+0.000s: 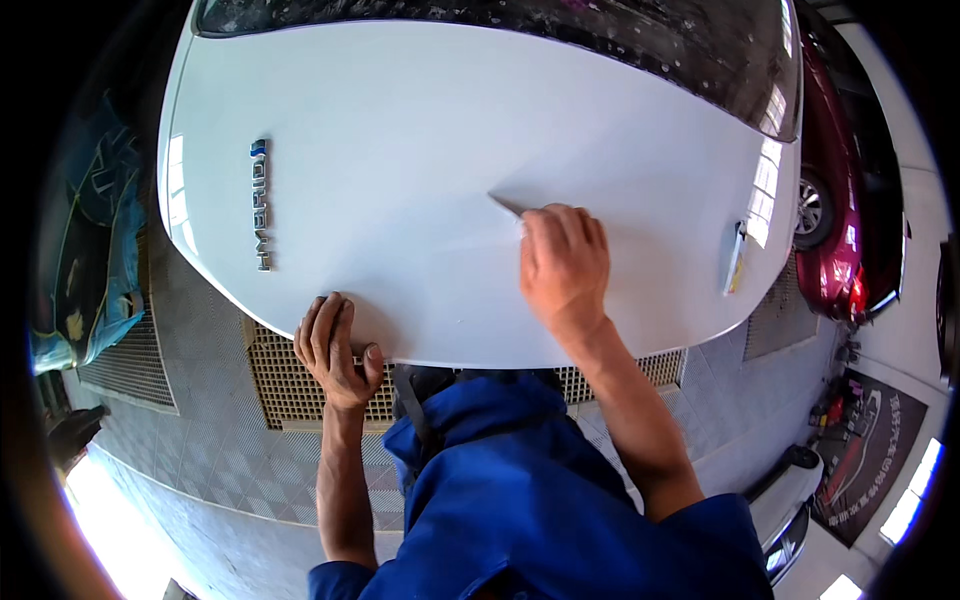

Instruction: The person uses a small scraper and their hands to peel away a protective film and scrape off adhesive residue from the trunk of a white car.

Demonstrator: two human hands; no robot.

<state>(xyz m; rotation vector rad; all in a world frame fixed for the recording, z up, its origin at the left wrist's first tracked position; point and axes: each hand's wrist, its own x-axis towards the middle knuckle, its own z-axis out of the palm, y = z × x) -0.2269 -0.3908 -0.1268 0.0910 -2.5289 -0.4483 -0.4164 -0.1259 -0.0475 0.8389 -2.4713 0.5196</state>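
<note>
A white car body panel (420, 135) lies in front of me, below a dark window. My right hand (566, 262) is closed on a thin, pointed grey piece (507, 203) whose tip points up and left over the panel; what the fingers cover of it is hidden. My left hand (337, 349) rests at the panel's near edge, fingers spread and holding nothing. To its upper left, a chrome "HYBRID" badge (261, 217) is on the panel. Near the panel's right edge lies a small slim object (736, 259), white and yellow with a dark end, perhaps a utility knife.
The dark window (637, 52) bounds the panel at the top. A dark red car (832, 225) stands at the right. Floor grating (285, 382) lies below the near edge. Another car, partly draped in bluish sheeting (124, 315), is at the left; a printed banner (870, 457) is at the lower right.
</note>
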